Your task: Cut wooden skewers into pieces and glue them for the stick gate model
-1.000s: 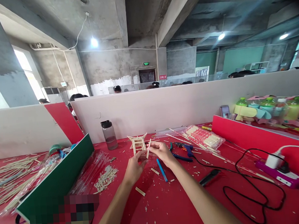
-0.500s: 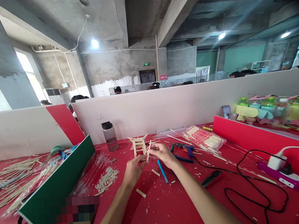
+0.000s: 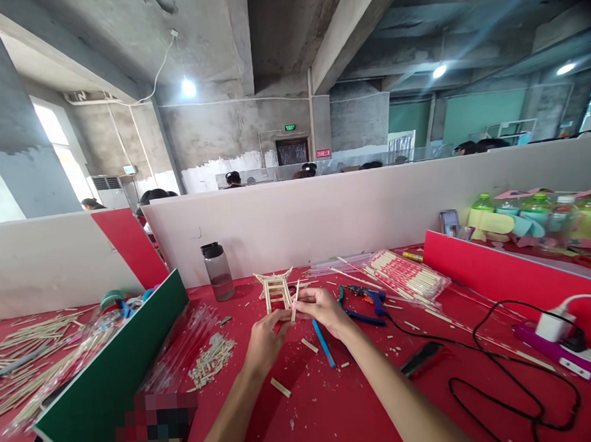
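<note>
My left hand (image 3: 264,343) and my right hand (image 3: 319,308) meet over the red table (image 3: 337,405), fingers pinched together. Between them they hold a short wooden stick (image 3: 294,301), tilted nearly upright. Just behind the fingers stands a small model gate (image 3: 275,287) built of wooden sticks. A blue pen (image 3: 323,334) lies on the table under my right wrist. Short stick offcuts (image 3: 280,387) lie near my left forearm.
A dark-capped bottle (image 3: 216,272) stands at the white divider. Blue pliers (image 3: 363,303) and a bag of chopsticks (image 3: 407,275) lie to the right, with a black cable (image 3: 490,376) and power strip (image 3: 564,354). A green board (image 3: 114,365) and stick piles (image 3: 211,356) sit left. Other people sit beyond the divider.
The view has tipped slightly, so everything sits a little lower in the picture. Both hands stay pinched on the stick in front of the model gate.
</note>
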A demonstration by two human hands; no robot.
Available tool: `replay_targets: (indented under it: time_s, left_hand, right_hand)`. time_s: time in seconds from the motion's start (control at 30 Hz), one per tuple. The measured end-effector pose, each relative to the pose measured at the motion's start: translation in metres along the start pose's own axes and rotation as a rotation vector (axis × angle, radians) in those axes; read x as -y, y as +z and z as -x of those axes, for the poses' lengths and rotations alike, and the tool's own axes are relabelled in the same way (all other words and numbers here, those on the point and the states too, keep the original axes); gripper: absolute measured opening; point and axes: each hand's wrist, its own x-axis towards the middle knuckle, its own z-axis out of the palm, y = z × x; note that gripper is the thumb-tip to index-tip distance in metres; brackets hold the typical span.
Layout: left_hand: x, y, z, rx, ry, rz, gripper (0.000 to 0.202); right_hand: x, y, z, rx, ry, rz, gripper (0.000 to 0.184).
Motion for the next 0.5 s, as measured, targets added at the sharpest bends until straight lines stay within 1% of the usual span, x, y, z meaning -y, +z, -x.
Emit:
replay_targets:
  time_s: [0.17,0.23,0.33,0.4,0.5]
  left_hand:
    - [-0.0029,0.0002,-0.0013,0.044,-0.014,0.033,0.025]
    - [-0.0046,0.0018,-0.002,0.072,-0.041,0.092,0.027]
    - [-0.0047,0.0062,-0.0038,0.078,-0.132,0.293,0.031]
    - [-0.0039,0.0086,-0.0055,0.07,-0.216,0.432,0.037]
    - [-0.004,0.0092,-0.0074,0.085,-0.328,0.538,0.046]
  right_hand:
    - [0.0,-0.0011,-0.0005,-0.007,-0.019,0.012,0.04]
    - [-0.0001,-0.0018,-0.001,-0.013,-0.029,0.001,0.04]
    - [0.0001,-0.003,-0.0018,-0.027,-0.019,-0.012,0.04]
    - [0.0003,-0.0041,-0.0023,-0.035,-0.01,-0.004,0.039]
    - [0.0002,-0.0061,-0.0031,-0.044,-0.008,0.015,0.038]
